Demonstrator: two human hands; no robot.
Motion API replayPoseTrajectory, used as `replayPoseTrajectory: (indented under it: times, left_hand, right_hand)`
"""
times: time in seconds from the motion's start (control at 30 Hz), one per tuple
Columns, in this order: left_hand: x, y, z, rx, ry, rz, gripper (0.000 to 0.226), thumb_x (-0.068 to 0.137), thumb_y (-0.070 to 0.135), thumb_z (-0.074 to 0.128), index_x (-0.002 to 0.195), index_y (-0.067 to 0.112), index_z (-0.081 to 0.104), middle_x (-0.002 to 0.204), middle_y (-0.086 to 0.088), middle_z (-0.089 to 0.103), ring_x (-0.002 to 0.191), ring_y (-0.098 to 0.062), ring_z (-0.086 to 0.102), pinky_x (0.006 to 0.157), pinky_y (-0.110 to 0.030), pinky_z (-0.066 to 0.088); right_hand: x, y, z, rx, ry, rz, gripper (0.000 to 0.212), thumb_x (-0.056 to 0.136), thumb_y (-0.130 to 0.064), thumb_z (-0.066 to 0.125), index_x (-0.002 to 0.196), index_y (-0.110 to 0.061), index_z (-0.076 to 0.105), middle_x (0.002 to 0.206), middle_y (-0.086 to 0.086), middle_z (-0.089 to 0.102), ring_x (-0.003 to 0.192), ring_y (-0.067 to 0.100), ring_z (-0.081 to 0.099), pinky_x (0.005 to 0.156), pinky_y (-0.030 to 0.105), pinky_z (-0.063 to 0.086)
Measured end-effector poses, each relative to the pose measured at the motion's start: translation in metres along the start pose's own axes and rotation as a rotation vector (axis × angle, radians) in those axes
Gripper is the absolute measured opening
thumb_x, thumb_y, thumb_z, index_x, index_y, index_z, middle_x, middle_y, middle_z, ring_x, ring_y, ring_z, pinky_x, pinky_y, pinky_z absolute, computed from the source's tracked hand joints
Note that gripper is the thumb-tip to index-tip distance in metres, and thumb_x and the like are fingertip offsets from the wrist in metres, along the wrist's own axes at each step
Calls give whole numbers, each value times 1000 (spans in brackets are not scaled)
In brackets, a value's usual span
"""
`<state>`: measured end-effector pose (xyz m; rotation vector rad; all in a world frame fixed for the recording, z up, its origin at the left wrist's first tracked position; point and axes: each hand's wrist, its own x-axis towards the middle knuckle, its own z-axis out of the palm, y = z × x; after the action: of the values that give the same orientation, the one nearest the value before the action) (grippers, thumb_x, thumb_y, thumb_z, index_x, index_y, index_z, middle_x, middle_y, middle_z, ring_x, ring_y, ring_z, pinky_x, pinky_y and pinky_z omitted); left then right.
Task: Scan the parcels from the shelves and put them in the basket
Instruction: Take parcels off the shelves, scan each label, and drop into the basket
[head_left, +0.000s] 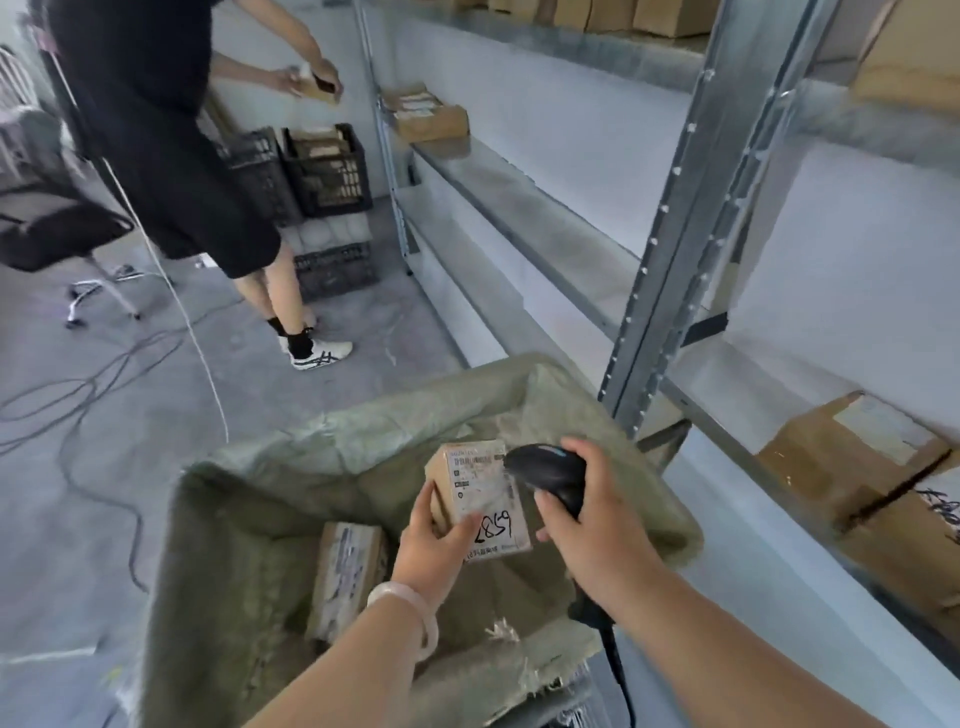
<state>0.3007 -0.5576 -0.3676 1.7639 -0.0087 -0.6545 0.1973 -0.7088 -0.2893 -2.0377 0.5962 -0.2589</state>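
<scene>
My left hand (434, 545) grips a small cardboard parcel (480, 491) with a white label and the handwritten number 2859, holding it above the basket. My right hand (589, 512) grips a black barcode scanner (545, 467), its head close to the parcel's label. Below them stands the basket, lined with a green woven sack (249, 519). Another labelled parcel (345, 579) lies inside it at the lower left.
Metal shelving (691, 218) runs along the right with cardboard boxes (857, 467) on a low shelf and more boxes (428, 117) farther back. A person in black (156, 130) stands ahead by stacked black crates (327, 171). Cables (78, 395) and an office chair (57, 228) are at left.
</scene>
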Motion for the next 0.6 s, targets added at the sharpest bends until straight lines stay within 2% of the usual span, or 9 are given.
replayPoseTrajectory:
  times: [0.07, 0.2, 0.3, 0.43, 0.5, 0.6]
  left_hand:
    - [6, -18, -27, 45, 76, -85, 84, 84, 45, 73, 154, 30, 27, 135, 0, 60, 115, -18, 63, 101, -39, 50]
    - [17, -48, -69, 17, 225, -204, 85, 86, 42, 73, 155, 26, 25, 141, -2, 55, 123, -23, 57, 107, -38, 44]
    - [28, -65, -98, -85, 341, -307, 86, 84, 43, 74, 155, 27, 26, 137, -2, 58, 118, -24, 60, 106, -42, 45]
    - [45, -80, -136, -151, 475, -392, 91, 74, 56, 73, 152, 29, 32, 129, -2, 63, 109, -25, 64, 98, -44, 52]
    - [52, -84, -149, -147, 538, -433, 87, 81, 55, 69, 153, 27, 29, 135, -5, 59, 116, -30, 60, 103, -44, 47]
    - [62, -87, -161, -62, 626, -486, 80, 92, 50, 59, 157, 26, 18, 147, -10, 48, 130, -35, 49, 110, -44, 38]
  right_hand:
    - [13, -2, 27, -12, -72, 4, 49, 92, -29, 59, 124, -52, 29, 108, -12, 60, 86, 10, 69, 70, 41, 60]
    - [34, -4, 78, -19, -198, 10, 50, 93, -32, 57, 129, -49, 27, 111, -12, 56, 89, 10, 68, 70, 39, 59]
    - [48, -6, 113, -30, -276, 14, 51, 93, -33, 57, 130, -49, 26, 110, -14, 55, 90, 12, 68, 68, 38, 59]
    - [64, -5, 153, -47, -358, 12, 49, 93, -33, 57, 130, -47, 27, 113, -13, 55, 89, 16, 69, 69, 37, 57]
    - [69, -5, 168, -62, -391, 10, 49, 93, -34, 56, 129, -47, 26, 116, -10, 57, 88, 15, 68, 72, 36, 57]
    - [75, -4, 184, -85, -433, 5, 49, 94, -35, 55, 131, -46, 25, 115, -8, 60, 86, 14, 68, 68, 32, 55]
